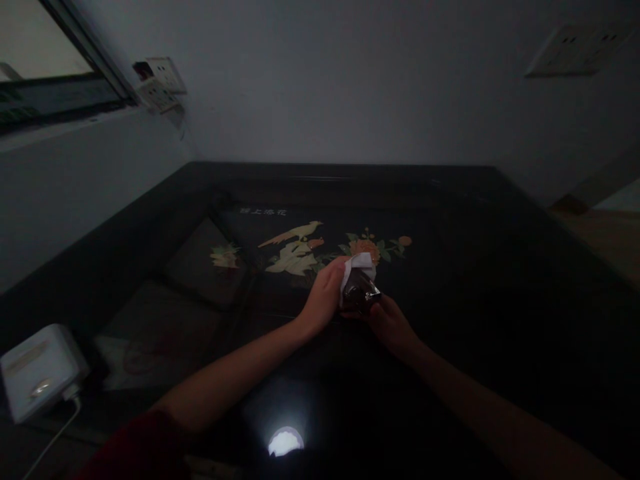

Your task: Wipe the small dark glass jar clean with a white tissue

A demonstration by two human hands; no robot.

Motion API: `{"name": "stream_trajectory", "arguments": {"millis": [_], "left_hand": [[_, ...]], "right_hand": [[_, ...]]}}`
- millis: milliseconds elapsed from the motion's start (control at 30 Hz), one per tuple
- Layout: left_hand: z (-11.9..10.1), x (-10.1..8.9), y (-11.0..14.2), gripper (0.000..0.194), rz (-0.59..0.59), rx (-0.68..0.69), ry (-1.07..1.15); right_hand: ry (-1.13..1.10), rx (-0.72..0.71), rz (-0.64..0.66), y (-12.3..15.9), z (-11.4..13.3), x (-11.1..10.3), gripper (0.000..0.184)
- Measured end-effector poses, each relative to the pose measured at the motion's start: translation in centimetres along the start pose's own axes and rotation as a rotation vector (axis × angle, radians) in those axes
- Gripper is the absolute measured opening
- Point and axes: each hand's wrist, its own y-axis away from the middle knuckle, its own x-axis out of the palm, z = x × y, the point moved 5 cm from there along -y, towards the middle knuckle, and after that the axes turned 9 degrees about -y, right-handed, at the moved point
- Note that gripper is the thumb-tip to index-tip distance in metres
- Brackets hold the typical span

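A pale wall (350, 100) rises beyond the left grip (325, 287) and right grip (389, 321), and a glossy black bench (480, 267) spreads beneath and around both. Far up and to the left of the left grip is part of a window (45, 53). Two bare arms come in from nearer the camera: the left arm (240, 367), with a dark red sleeve (143, 447) at its lower end, slants up and rightward; the right arm (465, 387) slants up and leftward, so the grips meet. Just beyond them, the bench top bears a bird-and-flower design (295, 257).

A white box (37, 370) with a white cable (55, 430) sits well left of the left grip. One socket plate (580, 50) is on the wall up and right of the right grip; other sockets (163, 83) are up and left of the left grip.

Between the grips is a dark glossy object (356, 290), both closed around it. Its shiny surface faces the camera, with a bright glint toward the right grip; too much is covered to tell its long axis. The left grip, back upward, presses a white cloth or tissue (361, 261) along the object's far and left sides. The right grip supports it from the lower right, fingers partly beneath. Whether either grip touches the bench is unclear. A bright reflection (286, 441) shows nearer the camera than the grips.
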Motion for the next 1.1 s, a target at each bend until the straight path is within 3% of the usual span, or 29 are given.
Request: {"name": "stream_trajectory", "arguments": {"millis": [100, 233, 467, 533, 633, 800, 967, 1033, 1100], "left_hand": [[-1.8, -0.2, 0.4, 0.042, 0.038, 0.245, -0.209], [-3.6, 0.2, 1.2, 0.032, 0.077, 0.594, -0.493], [-4.1, 0.9, 2.0, 0.025, 0.107, 0.862, -0.754], [-4.0, 0.7, 1.9, 0.024, 0.102, 0.832, -0.690], [-3.5, 0.2, 1.3, 0.031, 0.097, 0.679, -0.506], [-1.2, -0.3, 0.1, 0.042, 0.047, 0.236, -0.162], [1.4, 0.3, -0.6, 0.036, 0.035, -0.115, 0.163], [1.8, 0.5, -0.7, 0.033, 0.054, -0.185, 0.239], [1.5, 0.5, -0.7, 0.032, 0.065, -0.161, 0.215]], "right_hand": [[0.059, -0.005, -0.040, 0.0, 0.0, -0.4, 0.052], [0.251, -0.030, -0.105, 0.0, 0.4, -1.0, 0.041], [0.397, -0.022, -0.095, -0.1, 1.6, -0.1, 0.033], [0.399, -0.025, -0.080, -0.2, 1.6, 0.1, 0.032], [0.309, -0.038, -0.087, -0.2, 1.2, 0.0, 0.031], [0.081, 0.003, -0.034, 0.0, 0.5, 0.1, 0.051], [0.057, 0.003, 0.003, 0.0, 0.7, 0.5, 0.051], [0.039, 0.001, 0.012, 0.0, 0.7, 0.5, 0.051], [0.049, -0.005, 0.006, 0.0, 0.7, 0.4, 0.051]]}}
